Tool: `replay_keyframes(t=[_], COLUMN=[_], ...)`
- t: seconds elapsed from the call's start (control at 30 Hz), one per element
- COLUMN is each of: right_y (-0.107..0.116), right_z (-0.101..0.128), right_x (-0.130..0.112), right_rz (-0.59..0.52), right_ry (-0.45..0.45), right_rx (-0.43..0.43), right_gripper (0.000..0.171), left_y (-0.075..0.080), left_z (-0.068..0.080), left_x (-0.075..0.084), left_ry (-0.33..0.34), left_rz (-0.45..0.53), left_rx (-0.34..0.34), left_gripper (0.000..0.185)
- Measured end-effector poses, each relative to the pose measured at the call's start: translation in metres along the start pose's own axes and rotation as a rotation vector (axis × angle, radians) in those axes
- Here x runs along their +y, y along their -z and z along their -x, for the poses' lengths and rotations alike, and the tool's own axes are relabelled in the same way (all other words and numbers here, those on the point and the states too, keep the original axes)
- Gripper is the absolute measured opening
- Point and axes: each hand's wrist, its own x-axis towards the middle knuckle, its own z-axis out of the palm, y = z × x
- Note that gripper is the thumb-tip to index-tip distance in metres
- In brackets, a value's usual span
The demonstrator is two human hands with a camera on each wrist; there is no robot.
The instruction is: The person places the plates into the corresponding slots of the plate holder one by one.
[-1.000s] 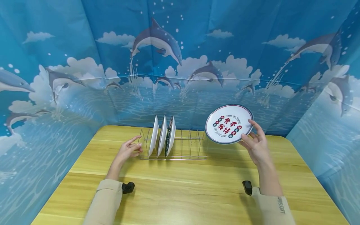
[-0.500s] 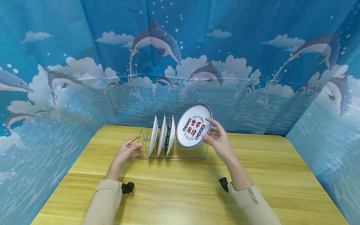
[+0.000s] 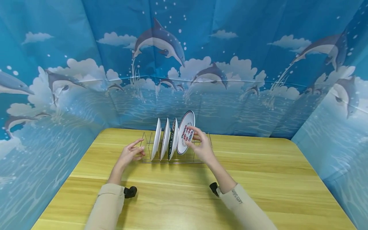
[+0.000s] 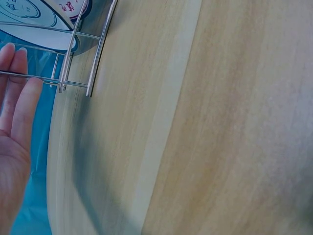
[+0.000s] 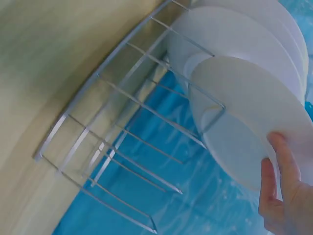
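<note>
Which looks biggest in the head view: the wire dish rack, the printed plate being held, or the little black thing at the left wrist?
1. Wire dish rack, the widest.
2. Printed plate, held on edge by the right hand, so it shows narrow.
3. Black device at the left wrist, smallest, though it sits nearer the camera.

The printed plate (image 3: 185,132) is white with a dark rim and red lettering plus little colored dots on its face, and it's standing nearly upright on edge, pinched at its rim by the right hand (image 3: 201,147). It sits in the wire dish rack (image 3: 198,158), just left of that hand, right next to three other white plates (image 3: 165,139) already standing in the slots. The left hand (image 3: 130,154) rests with relaxed fingers against the rack's far left end.
</note>
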Motion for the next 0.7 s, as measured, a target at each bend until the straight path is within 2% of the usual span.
replay_keyframes(t=[0.33, 0.7], right_y=[-0.022, -0.029], right_z=[0.006, 0.012], right_x=[0.022, 0.034], right_rz=[0.035, 0.024], right_ry=[-0.037, -0.090], right_rx=[0.001, -0.015], right_gripper=[0.056, 0.055], left_y=[-0.001, 0.000], left_z=[0.000, 0.000], left_x=[-0.001, 0.000], left_ry=[-0.011, 0.017], left_rz=[0.015, -0.004], left_rx=[-0.010, -0.003], left_gripper=[0.059, 0.054])
